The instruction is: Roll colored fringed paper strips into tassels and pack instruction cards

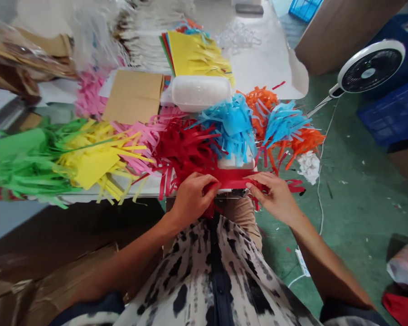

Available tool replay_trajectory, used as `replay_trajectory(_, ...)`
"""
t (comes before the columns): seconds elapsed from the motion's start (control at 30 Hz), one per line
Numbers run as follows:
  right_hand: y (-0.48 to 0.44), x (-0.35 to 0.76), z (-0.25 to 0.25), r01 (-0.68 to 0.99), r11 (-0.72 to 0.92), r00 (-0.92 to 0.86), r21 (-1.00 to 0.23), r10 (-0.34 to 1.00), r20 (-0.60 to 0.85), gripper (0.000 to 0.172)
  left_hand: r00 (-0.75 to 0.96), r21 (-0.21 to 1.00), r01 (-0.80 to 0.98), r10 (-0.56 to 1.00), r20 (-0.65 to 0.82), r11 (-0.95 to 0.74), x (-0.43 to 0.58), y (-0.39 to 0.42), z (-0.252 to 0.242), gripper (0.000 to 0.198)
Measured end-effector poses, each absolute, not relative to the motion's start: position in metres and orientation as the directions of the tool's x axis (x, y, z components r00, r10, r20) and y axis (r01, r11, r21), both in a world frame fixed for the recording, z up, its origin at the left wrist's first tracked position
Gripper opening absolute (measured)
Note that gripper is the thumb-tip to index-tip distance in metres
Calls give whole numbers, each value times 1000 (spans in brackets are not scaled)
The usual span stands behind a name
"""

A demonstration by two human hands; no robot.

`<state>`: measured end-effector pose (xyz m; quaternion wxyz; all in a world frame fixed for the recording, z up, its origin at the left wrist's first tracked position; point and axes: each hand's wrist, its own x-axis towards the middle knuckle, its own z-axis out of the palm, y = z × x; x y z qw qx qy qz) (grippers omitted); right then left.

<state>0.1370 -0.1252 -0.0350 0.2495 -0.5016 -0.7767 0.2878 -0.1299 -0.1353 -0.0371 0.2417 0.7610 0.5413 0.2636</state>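
Between my two hands a fringed red paper strip (233,179) is stretched level at the table's front edge. My left hand (193,197) pinches its left end between thumb and fingers. At the other end, my right hand (272,194) pinches the strip, with loose red fringe sticking out past the fingers. Just beyond my left hand lies a heap of red fringed paper (188,147). Blue fringed paper (233,122) sits behind the strip, partly over a white surface.
Yellow (98,160) and green fringed paper (30,154) lie to the left. A white plastic tray (201,90), brown cardboard (134,95) and stacked yellow fringed sheets (199,52) stand farther back. Right of the table are orange fringe (306,142) and a white fan (370,68).
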Motion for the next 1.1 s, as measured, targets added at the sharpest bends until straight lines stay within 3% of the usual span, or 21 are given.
replay_trajectory(0.13,-120,123,-41,686,210,-228,-697,971,68,31,226,532,799,960,168,-281,-120,-131,-42,21)
replay_trajectory(0.23,-121,113,-46,799,208,-179,-564,978,107,40,200,402,882,967,155,-247,-114,-128,-46,23)
replay_trajectory(0.37,-122,105,-48,908,201,-163,-368,978,131,36,184,277,936,973,142,-217,-110,-124,-43,22)
replay_trajectory(0.47,-118,105,-44,918,174,-153,-357,984,86,33,185,221,954,977,106,-204,-109,-119,-37,21)
replay_trajectory(0.63,-109,112,-35,870,145,-171,-471,985,-14,39,201,209,955,978,54,-208,-109,-114,-31,25)
replay_trajectory(0.73,-109,110,-37,909,175,-177,-379,984,31,40,203,219,953,978,48,-209,-110,-113,-31,29)
replay_trajectory(0.87,-113,105,-44,948,194,-185,-251,981,61,29,157,242,958,988,6,-154,-112,-112,-29,31)
replay_trajectory(1.1,-116,101,-47,948,175,-154,-266,983,98,32,164,225,960,986,27,-166,-118,-110,-25,27)
